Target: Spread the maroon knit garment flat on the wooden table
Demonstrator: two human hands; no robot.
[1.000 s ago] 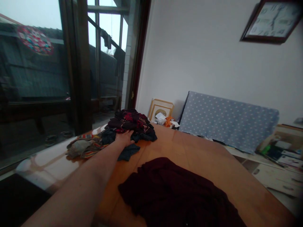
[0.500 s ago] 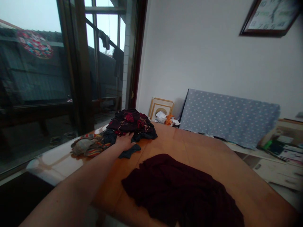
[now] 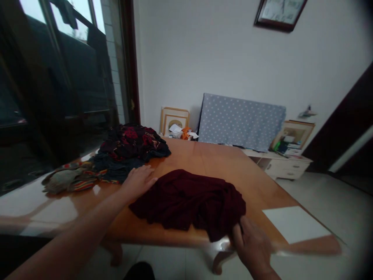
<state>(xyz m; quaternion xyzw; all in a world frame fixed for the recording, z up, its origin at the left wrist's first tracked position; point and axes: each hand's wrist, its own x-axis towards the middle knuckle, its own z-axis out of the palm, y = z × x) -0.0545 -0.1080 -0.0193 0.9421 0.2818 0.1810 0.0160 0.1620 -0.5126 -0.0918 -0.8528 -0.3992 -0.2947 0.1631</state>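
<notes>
Crumpled maroon cloth garment [image 3: 189, 198], on glossy orange-brown wooden bench [image 3: 215, 159]; left hand [image 3: 138, 181] beside it, grip wide; right hand [image 3: 253, 243] at its edge, grip: cannot tell.

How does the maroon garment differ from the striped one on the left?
The maroon garment is plain; the striped garment mixes grey with orange stripes. The maroon garment spreads wider than the striped garment's visible part. The right hand is at the maroon garment's near right corner, whereas the striped garment lies well away from that hand. Both are crumpled on the wooden table.
</notes>
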